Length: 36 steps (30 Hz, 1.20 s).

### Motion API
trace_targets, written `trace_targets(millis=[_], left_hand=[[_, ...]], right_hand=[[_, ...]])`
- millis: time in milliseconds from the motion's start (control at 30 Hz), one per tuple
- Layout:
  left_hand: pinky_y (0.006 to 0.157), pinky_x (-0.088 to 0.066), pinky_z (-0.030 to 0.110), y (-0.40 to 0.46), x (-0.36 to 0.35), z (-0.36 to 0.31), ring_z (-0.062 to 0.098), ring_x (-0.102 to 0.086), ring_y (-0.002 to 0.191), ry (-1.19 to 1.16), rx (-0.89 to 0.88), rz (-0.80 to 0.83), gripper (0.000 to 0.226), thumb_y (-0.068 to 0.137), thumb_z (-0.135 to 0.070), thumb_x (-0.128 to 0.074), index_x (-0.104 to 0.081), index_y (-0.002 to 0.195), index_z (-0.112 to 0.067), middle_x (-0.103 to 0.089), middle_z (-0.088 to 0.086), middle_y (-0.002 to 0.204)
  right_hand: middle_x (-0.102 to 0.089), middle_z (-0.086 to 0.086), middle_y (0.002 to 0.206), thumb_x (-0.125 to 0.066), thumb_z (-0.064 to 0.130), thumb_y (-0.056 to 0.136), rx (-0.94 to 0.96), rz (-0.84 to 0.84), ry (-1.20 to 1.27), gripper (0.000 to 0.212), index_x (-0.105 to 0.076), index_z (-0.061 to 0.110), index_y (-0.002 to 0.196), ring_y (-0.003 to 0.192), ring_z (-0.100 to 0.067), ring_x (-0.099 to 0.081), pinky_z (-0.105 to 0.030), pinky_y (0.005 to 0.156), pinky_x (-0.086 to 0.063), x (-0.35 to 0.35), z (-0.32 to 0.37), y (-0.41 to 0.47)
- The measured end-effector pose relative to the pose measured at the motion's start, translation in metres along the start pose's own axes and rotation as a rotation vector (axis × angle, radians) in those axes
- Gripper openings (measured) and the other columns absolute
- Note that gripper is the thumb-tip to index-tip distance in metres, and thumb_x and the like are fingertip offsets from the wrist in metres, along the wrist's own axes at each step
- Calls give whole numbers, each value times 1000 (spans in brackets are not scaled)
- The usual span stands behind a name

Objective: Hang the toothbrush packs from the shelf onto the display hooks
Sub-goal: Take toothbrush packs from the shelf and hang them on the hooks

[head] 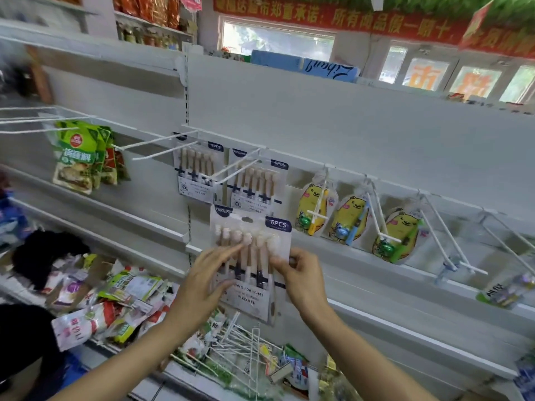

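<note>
Both arms raised fwd; left hand point(202, 280) fingers spread flat, right hand point(304, 273) pinching w/ thumb

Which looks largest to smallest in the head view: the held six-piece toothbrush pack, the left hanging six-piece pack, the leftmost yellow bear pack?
1. Held six-piece toothbrush pack, though it is nearest the camera.
2. Left hanging six-piece pack.
3. Leftmost yellow bear pack; close to the second, so unsure.

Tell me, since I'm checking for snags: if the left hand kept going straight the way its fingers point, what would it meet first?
The left hand already lies on the white six-piece toothbrush pack held up by both hands. Past that, probably the two matching packs hanging on white wire hooks, though depth is unclear.
</note>
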<state>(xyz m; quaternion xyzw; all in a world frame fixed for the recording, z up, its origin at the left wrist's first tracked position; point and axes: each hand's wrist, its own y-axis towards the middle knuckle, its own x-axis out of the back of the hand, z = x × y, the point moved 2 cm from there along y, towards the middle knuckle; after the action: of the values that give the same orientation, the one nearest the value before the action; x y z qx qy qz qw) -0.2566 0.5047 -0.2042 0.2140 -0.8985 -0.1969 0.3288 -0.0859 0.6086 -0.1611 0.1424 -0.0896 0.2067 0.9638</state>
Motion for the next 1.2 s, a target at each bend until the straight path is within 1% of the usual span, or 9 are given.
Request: trace_targets(millis=[100, 167, 300, 433, 500, 600, 800, 967, 1200], left_hand=[[111, -32, 31, -3, 13, 23, 4, -35, 136, -7, 105, -159, 79, 84, -22, -76, -34, 147, -43, -30, -15, 147], [103, -37, 25, -1, 24, 49, 5, -39, 129, -73, 246, -173, 92, 77, -28, -82, -27, 150, -40, -31, -10, 144], [93, -51, 32, 4, 47, 100, 17, -63, 112, -436, 522, -87, 95, 56, -59, -88, -49, 136, -27, -66, -1, 119], [86, -57, 30, 12, 71, 129, 13, -70, 96, -417, 483, -54, 30, 71, -39, -85, -72, 94, -25, -76, -3, 98], [81, -58, 26, 16, 86, 141, 10, -70, 90, -402, 466, -55, 15, 79, -20, -81, -71, 91, -18, -76, -4, 94], [76, -56, 18, 24, 112, 161, 12, -71, 88, -361, 444, -63, 15, 83, 3, -70, -68, 95, -6, -77, -3, 92], [71, -55, 16, 47, 166, 195, 11, -72, 81, -375, 388, -108, 16, 83, 8, -66, -69, 91, -6, -77, -1, 87], [79, -56, 25, 63, 204, 215, 12, -72, 84, -382, 351, -121, 13, 84, 0, -69, -67, 95, -7, -77, 1, 90], [76, -56, 23, 86, 210, 225, 20, -72, 90, -450, 332, -83, 14, 82, -3, -72, -65, 95, -6, -77, 0, 91]], right_hand=[[-76, -3, 75, -65, 4, 91, -1, 13, 63, 20, -74, 14, 77, 69, -6, -63, -24, 63, -47, -11, -3, 8], [-77, 2, 78, -64, 1, 92, 3, 42, 124, 20, -75, 16, 84, 73, -5, -67, -21, 65, -51, -22, -1, 11], [-78, 5, 83, -63, 1, 93, 11, 100, 178, 15, -76, 8, 95, 77, -4, -70, -20, 67, -54, -45, 0, 20], [-77, 3, 88, -63, -1, 93, 42, 106, 157, 15, -75, 3, 100, 82, -6, -70, -21, 72, -54, -77, -1, 32], [-76, 7, 84, -63, 0, 93, 47, 118, 142, 14, -75, 2, 99, 78, -2, -69, -17, 71, -51, -95, 1, 38], [-74, 12, 79, -62, 0, 93, 47, 131, 137, 14, -74, 4, 98, 75, 2, -66, -14, 69, -48, -124, 10, 50], [-75, 15, 80, -61, -1, 93, 68, 136, 116, 17, -74, 10, 98, 77, 3, -67, -13, 71, -49, -183, 41, 82], [-78, -8, 96, -61, 4, 95, 63, 92, 141, 16, -74, 7, 104, 94, -27, -73, -40, 86, -57, -217, 56, 105], [-77, -12, 100, -59, -2, 94, 19, 54, 172, 20, -72, 2, 109, 97, -28, -73, -49, 91, -56, -227, 57, 120]])
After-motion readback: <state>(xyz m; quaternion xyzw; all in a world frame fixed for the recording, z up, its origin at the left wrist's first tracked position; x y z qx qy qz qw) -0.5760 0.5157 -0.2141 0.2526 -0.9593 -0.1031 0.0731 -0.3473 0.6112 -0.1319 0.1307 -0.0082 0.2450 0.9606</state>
